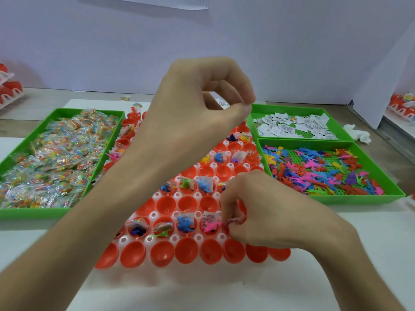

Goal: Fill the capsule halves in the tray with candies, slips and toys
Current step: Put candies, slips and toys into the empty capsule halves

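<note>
A white tray holds rows of orange capsule halves. Some rows hold slips and small coloured toys, and the rows between are bare. My right hand rests low on the tray's right side and pinches a small pink-red toy at a capsule half beside one holding a pink toy. My left hand hovers above the tray's far part, its fingers curled and thumb meeting fingertips. Nothing shows between them.
A green bin of wrapped candies lies left of the tray. On the right, a green bin of white slips sits behind a green bin of rubber toys. More orange capsules stand at the far left and right edges. A crumpled tissue lies by the slips.
</note>
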### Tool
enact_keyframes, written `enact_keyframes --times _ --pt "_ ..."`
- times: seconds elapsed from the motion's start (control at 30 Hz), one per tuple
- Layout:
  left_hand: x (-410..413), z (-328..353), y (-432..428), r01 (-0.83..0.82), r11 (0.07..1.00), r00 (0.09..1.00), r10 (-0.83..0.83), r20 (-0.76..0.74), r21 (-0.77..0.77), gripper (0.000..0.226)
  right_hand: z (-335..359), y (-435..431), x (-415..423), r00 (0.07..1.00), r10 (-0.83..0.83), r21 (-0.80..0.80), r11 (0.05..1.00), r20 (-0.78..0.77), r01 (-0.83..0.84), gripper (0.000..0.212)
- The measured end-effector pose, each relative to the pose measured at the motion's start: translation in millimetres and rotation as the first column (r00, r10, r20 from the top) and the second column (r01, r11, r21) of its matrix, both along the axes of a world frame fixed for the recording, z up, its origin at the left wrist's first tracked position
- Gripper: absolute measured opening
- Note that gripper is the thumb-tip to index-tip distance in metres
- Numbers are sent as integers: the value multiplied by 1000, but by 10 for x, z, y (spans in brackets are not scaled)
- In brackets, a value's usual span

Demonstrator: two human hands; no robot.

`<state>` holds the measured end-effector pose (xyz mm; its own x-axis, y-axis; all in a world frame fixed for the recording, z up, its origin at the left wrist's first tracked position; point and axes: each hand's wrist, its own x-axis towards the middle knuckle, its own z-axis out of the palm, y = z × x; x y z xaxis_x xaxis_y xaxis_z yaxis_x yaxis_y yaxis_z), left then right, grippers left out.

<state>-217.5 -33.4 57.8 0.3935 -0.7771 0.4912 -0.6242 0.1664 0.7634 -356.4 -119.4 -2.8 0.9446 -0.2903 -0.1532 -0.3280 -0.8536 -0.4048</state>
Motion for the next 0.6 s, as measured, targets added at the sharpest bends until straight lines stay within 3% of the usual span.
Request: enact_keyframes --times 0.47,0.6 --pt "15 4 13 -7 1000 1000 7 24 0 14 139 -178 -85 998 56 134 989 40 -61 9" --pt "37 4 17 -9 1000 1000 9 30 -9 13 243 -286 -181 985 17 184 982 170 -49 9"
